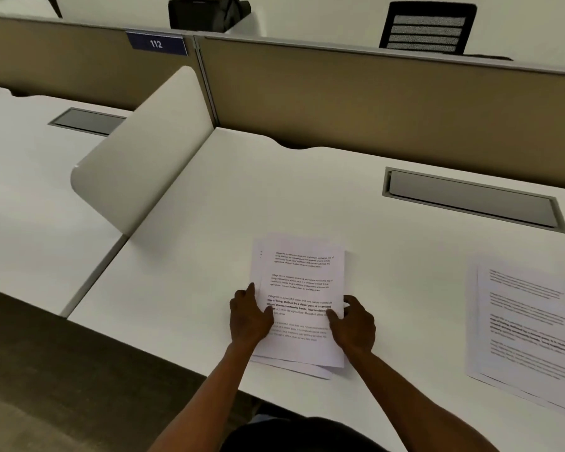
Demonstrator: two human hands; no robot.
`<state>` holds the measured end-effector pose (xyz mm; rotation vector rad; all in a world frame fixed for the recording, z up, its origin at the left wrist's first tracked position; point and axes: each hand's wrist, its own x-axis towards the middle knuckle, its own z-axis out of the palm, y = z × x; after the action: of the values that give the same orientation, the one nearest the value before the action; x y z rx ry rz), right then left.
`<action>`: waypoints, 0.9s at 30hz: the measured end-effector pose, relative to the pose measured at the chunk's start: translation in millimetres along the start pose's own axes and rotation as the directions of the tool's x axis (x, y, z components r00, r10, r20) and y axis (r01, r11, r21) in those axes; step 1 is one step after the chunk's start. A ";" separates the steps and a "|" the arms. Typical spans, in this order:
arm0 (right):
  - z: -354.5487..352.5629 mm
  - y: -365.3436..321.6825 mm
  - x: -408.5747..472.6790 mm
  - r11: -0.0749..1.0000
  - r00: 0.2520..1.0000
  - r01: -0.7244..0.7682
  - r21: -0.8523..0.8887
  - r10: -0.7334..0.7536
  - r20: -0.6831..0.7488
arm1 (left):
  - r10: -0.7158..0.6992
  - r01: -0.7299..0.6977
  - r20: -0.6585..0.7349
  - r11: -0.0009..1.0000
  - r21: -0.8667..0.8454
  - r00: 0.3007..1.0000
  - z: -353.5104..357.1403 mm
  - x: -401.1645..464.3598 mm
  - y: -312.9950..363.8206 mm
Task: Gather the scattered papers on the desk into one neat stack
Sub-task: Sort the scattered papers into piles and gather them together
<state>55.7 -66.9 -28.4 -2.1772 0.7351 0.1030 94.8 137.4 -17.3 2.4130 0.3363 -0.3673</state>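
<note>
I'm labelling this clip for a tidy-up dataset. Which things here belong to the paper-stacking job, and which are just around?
Part of the job:
- centre stack of papers, edges uneven
- loose sheets at right
- left hand
- right hand

Just around:
- cable tray lid
- curved side divider
- sign 112
- office chair

Person's hands and forearms, seen from the head camera.
Left hand [249, 318] and right hand [353, 324] are bare, without gloves, rings or watch; both forearms are uncovered, no sleeve reaching them; a dark garment covers the torso.
</note>
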 end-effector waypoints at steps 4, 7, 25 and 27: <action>3.1 3.8 -0.2 0.993 0.999 0.040 -0.112 -0.038 0.021 | 0.013 -0.008 -0.053 0.995 0.099 0.999 7.0 -0.4 -8.2; 4.7 7.2 0.1 0.982 0.997 0.063 -0.180 -0.055 0.047 | 0.011 -0.002 -0.072 0.993 0.121 0.997 12.5 -0.2 -10.5; -112.3 114.7 20.0 0.947 0.948 -0.128 -0.294 0.030 -0.317 | 0.468 -0.473 0.076 0.878 0.078 0.880 89.6 -44.0 72.6; -134.8 139.5 24.8 0.913 0.937 -0.203 -0.354 0.076 -0.342 | 0.534 -0.551 0.178 0.832 0.066 0.827 109.8 -58.0 95.1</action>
<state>-21.4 -246.1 -41.7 -2.5478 1.1402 -0.0407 53.4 -13.4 -23.5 2.4414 -0.4563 -0.3089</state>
